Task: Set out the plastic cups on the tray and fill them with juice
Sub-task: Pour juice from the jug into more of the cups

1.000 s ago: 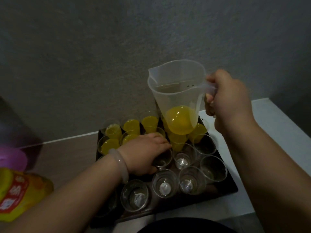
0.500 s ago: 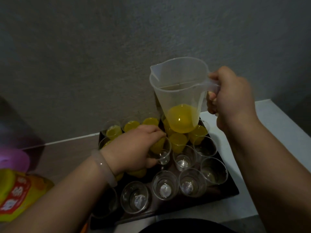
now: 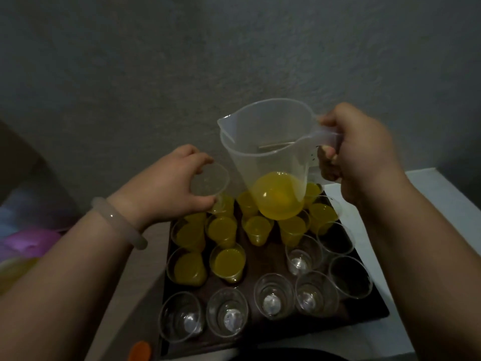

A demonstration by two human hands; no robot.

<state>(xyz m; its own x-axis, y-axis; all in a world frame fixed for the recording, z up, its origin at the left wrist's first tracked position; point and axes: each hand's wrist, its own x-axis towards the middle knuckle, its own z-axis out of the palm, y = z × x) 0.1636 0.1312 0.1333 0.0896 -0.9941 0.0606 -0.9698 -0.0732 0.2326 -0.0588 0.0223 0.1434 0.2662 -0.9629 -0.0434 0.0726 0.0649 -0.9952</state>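
Head view | left hand [image 3: 166, 186] grips empty cup [image 3: 209, 179] above tray [image 3: 364, 319] | right hand [image 3: 364, 152] clamps jug [image 3: 265, 142] handle, juice [image 3: 276, 195] pooled low | filled cups [image 3: 227, 261] behind

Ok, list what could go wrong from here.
1. The left hand holds the empty cup in the air near its rim; it may buckle or slip when filled.
2. The jug in the right hand hangs above crowded filled cups; tipping it could knock one or drip onto the tray.
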